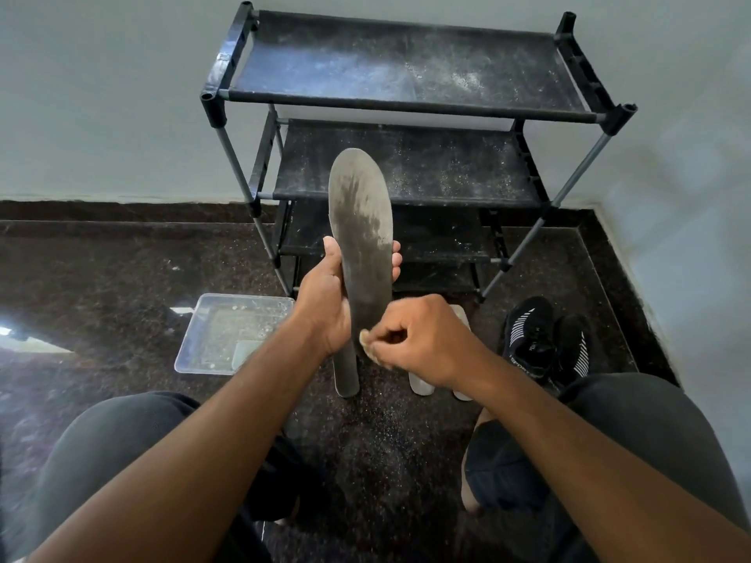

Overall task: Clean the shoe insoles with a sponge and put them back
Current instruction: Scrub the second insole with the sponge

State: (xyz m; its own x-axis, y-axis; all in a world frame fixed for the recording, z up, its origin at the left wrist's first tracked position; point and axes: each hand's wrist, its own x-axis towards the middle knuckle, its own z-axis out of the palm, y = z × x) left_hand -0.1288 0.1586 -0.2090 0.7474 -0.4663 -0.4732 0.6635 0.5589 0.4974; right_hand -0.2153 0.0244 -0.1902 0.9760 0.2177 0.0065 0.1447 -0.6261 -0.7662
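sponge mostly hidden inside right hand fingers, only pale sliver showed at its 9 o'clock; insole heel covered by both hands; white insoles at 6 o'clock half hidden under wrist

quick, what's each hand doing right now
Left hand: grips the upright dusty grey foam insole, fingers curled round it.
Right hand: pinches a small pale sponge against the insole's lower part.
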